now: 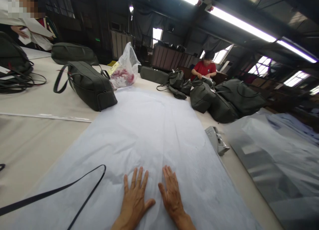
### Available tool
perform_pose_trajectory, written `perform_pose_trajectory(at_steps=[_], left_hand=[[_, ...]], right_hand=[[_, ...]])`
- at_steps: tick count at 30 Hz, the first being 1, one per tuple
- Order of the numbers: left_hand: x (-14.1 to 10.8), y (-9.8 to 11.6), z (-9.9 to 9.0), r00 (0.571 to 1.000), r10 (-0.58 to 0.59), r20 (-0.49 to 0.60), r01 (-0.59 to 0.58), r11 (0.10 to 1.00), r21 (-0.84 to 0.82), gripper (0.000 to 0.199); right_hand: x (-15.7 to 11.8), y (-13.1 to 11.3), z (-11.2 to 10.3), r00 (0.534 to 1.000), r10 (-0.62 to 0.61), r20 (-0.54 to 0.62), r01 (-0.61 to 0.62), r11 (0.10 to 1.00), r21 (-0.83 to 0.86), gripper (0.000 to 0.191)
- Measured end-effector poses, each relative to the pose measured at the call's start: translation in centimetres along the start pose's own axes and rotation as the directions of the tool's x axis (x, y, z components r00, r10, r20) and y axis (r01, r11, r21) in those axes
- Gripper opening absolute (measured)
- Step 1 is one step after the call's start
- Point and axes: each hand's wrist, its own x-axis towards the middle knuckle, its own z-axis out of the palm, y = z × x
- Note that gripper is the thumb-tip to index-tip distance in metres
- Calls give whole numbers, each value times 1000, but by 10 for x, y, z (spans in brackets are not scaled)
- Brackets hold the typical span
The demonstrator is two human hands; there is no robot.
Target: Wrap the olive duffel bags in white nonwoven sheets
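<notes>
A large white sheet (149,130), thin and lightly creased, is spread over the table and runs away from me. My left hand (134,196) lies flat on it with the fingers spread. Beside it, my right hand (171,195) rests on the same sheet, palm down, fingers stretched out and closer together. Neither hand holds anything. To the left of my hands a thin black strap (82,176) loops across the sheet. Toward the sheet's far left edge stands a dark bag (91,85) with a handle.
More dark bags (203,95) are piled at the far right. A clear plastic bag (127,65) with red contents stands at the back. A grey tape dispenser (216,140) sits by the sheet's right edge, near plastic-covered stacks (281,157). A person in red (204,68) works beyond.
</notes>
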Motion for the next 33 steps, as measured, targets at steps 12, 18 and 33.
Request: perform_pose_trajectory(at_steps=[12,18,33], left_hand=[[-9,-15,9,998,-49,-38,49,999,13,87],[-25,-23,8,993,117,32,-115,991,-64,102],[-17,28,-48,847,248,469,-187,967,-174,72]], right_hand=[[6,4,1,991,-123,57,129,987,-99,72],[6,3,1,992,-102,73,110,988,-104,71],[16,-2,-2,998,19,62,-28,987,157,56]])
